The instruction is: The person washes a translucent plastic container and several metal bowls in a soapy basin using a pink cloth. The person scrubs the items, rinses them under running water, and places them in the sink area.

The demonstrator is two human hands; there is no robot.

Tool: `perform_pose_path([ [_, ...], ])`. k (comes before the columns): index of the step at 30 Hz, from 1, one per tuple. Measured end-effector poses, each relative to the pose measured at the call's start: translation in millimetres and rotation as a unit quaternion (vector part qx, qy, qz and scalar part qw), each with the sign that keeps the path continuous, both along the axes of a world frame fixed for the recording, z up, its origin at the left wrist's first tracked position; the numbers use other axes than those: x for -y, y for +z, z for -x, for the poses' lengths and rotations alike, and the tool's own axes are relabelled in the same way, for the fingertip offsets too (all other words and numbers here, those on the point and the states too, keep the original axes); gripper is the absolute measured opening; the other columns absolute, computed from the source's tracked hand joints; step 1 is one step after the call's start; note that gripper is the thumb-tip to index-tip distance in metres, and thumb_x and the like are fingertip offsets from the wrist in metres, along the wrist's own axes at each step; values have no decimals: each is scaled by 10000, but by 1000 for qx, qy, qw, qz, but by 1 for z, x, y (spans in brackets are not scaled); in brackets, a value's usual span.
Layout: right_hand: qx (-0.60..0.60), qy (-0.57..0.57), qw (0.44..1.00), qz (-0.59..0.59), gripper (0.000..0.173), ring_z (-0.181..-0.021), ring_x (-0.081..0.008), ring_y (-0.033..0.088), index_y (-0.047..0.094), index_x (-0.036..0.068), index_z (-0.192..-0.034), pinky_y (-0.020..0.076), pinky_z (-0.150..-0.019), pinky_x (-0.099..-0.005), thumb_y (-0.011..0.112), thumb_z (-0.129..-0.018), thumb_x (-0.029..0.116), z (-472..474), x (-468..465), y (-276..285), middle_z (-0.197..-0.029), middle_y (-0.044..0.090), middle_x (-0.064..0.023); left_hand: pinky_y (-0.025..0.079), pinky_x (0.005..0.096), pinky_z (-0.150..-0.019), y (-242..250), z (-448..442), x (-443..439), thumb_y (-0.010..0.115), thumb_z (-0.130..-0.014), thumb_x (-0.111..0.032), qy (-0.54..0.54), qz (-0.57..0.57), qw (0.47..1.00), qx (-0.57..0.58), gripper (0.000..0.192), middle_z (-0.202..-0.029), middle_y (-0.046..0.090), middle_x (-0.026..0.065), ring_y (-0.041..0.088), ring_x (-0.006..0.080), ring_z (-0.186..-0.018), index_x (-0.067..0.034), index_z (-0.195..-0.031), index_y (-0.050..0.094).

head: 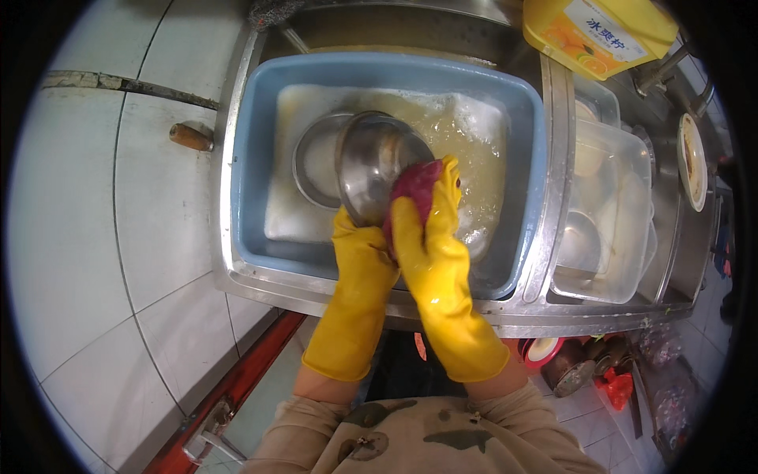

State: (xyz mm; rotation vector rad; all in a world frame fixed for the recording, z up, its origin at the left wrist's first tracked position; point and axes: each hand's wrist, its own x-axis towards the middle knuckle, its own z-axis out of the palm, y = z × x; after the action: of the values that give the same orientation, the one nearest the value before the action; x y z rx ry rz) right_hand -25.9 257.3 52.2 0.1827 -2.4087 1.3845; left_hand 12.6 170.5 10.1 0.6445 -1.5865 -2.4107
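Over a blue plastic basin (391, 62) of cloudy, sudsy water, my left hand (366, 249), in a yellow rubber glove, grips the near rim of a tilted stainless steel bowl (379, 160). My right hand (435, 219), gloved the same way, holds a dark red cloth (417, 186) against the bowl's right side. The fingers of my left hand are partly hidden behind the bowl. Another round metal bowl (305, 172) lies in the suds to the left, partly covered by the one I hold.
The basin sits in a steel sink (536, 266). On the right, a second compartment holds translucent plastic containers (622, 237). A yellow jug (539, 29) stands at the upper right, a dish (691, 163) beyond. A steel scourer (275, 10) lies at the top; a tiled wall (172, 195) borders the left.
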Motion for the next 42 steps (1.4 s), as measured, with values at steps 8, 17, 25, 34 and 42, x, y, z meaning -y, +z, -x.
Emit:
perform_pose_path([
  [8,418,-56,771,478,531,-979,-222,700,577,92,-1344,593,-809,-363,822,-876,134,55,-52,13,-1177,673,-111,466,399,-1093,44,19,38,655,-762,80,-351,487,795,-92,540,-1336,690,162,598,375,-1314,-59,-1280,715],
  [17,413,-50,825,382,335,-954,-204,705,652,44,-1217,583,-834,-375,772,-923,147,35,-78,-99,-1068,714,-98,618,427,-987,16,20,45,629,-1024,-169,-189,-242,903,300,556,-1303,664,157,636,304,-1253,-107,-1535,420],
  [25,425,-138,836,318,345,-691,-237,662,630,89,-1152,556,-656,-372,713,-988,381,44,-72,-164,-847,671,-82,609,395,-921,-32,8,13,588,-981,-66,-171,203,913,311,797,-1433,546,213,635,305,-1219,-146,-1655,170],
  [34,431,52,701,565,346,-899,-219,709,671,82,-1290,583,-787,-356,716,-994,256,54,12,-88,-1107,726,-77,581,354,-888,-50,-2,8,688,-829,56,-115,-103,953,259,864,-1404,586,135,644,272,-1200,-117,-1591,318],
  [42,441,298,833,-150,260,-971,-346,733,760,94,-1133,571,-873,-411,704,-908,213,51,-39,-82,-1025,765,-152,653,428,-814,6,6,26,689,-778,10,-104,-10,951,292,785,-1361,593,163,711,310,-1061,-84,-1507,415],
])
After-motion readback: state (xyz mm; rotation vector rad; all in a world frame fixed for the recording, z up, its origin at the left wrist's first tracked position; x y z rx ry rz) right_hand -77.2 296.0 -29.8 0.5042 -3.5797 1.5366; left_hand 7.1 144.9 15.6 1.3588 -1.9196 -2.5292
